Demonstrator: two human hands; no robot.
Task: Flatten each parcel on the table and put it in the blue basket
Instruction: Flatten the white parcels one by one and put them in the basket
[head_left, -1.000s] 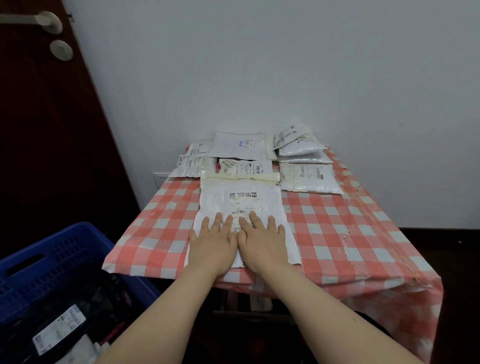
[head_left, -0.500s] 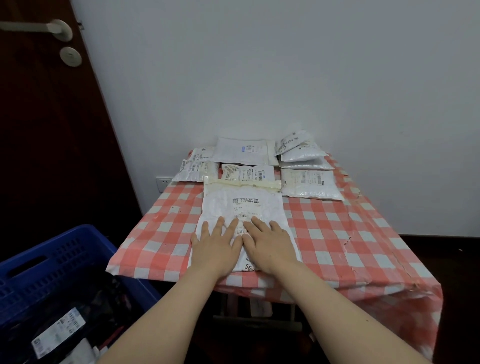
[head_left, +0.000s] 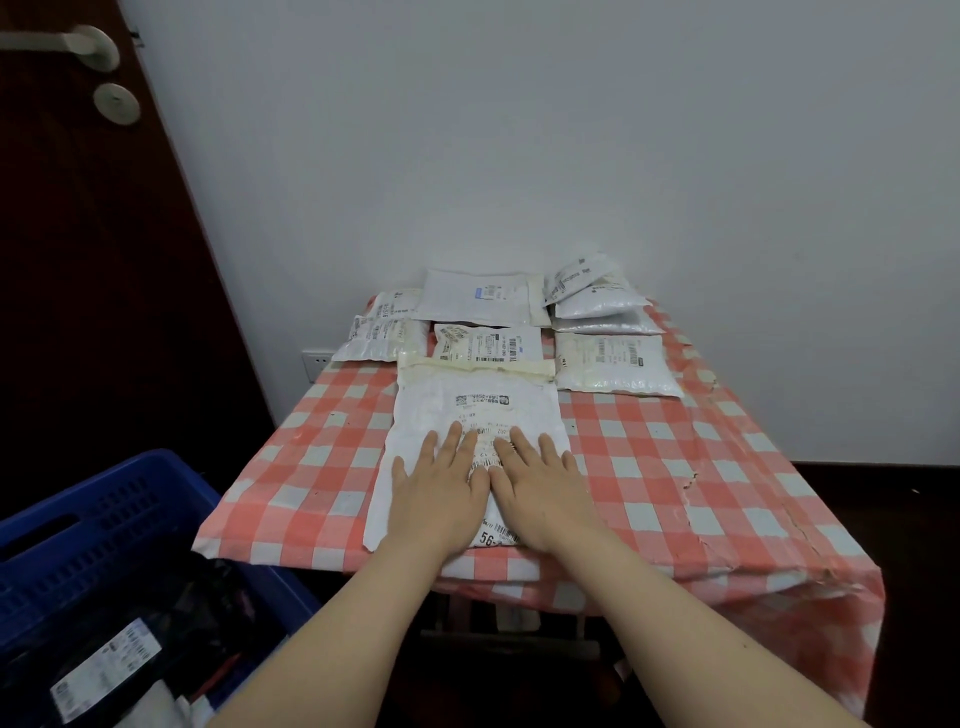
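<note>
Where the white parcel (head_left: 475, 387) lies under them, left hand (head_left: 441, 493), right hand (head_left: 543, 493), both spread flat, pressing side by side

It looks like a plain room in a home: a dark wooden door (head_left: 78, 286) with a lever handle (head_left: 67, 42), a bare white wall (head_left: 519, 130), a wall socket (head_left: 317, 358), and a red-checked cloth (head_left: 675, 467).

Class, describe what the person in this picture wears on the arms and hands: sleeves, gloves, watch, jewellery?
Nothing worn shows. The left hand and right hand are bare, without gloves; no watch or bracelet at either wrist. The left forearm and right forearm are bare down to the picture's edge, so no sleeve shows.
</note>
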